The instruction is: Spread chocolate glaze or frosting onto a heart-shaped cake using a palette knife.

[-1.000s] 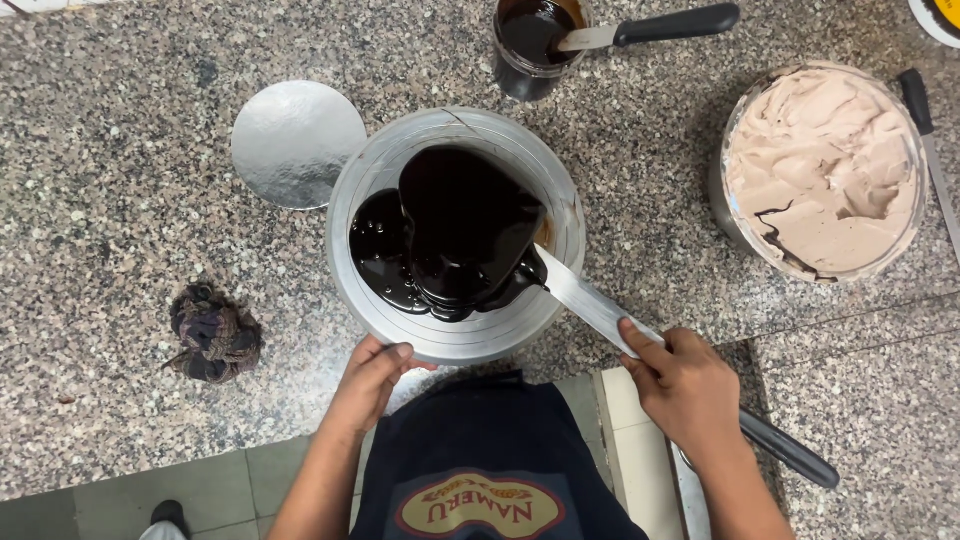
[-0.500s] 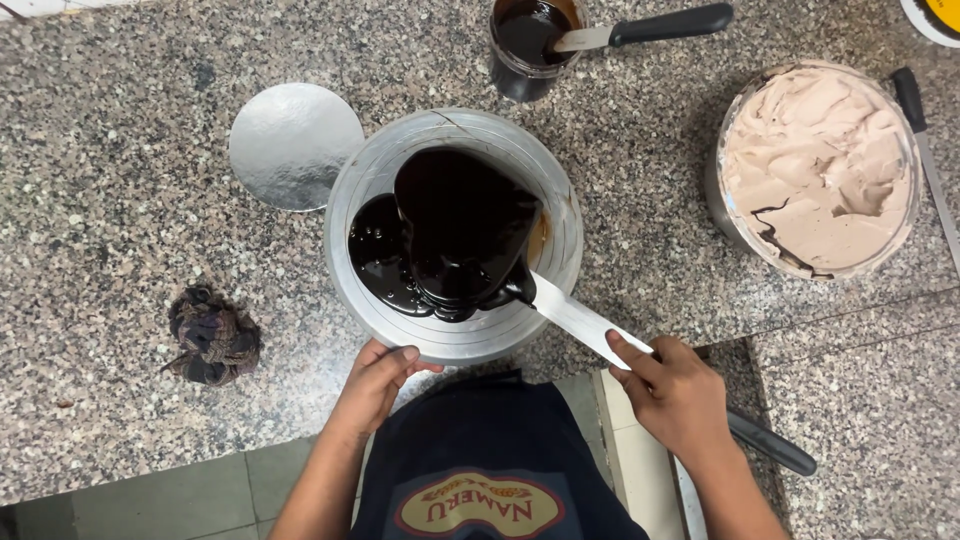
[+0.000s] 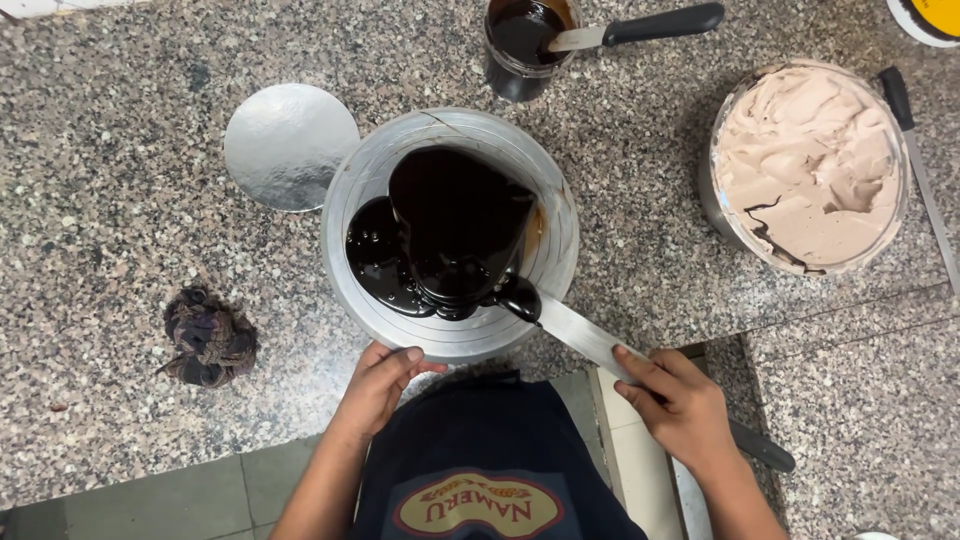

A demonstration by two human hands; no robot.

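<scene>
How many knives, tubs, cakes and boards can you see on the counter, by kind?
Palette knives: 3 (one in the right hand, one in the dark jar, one beside the cream bowl)
Containers: 2
Glazed cakes: 1
Silver boards: 1
Turntables: 1
Rags: 1
Total: 9

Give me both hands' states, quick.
Left hand: open, fingers resting on the turntable rim.
Right hand: shut on the spatula, its tip at the glazed cake.

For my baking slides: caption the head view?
Right hand smooths glaze on cake with palette knife; left hand steadies turntable.
</scene>
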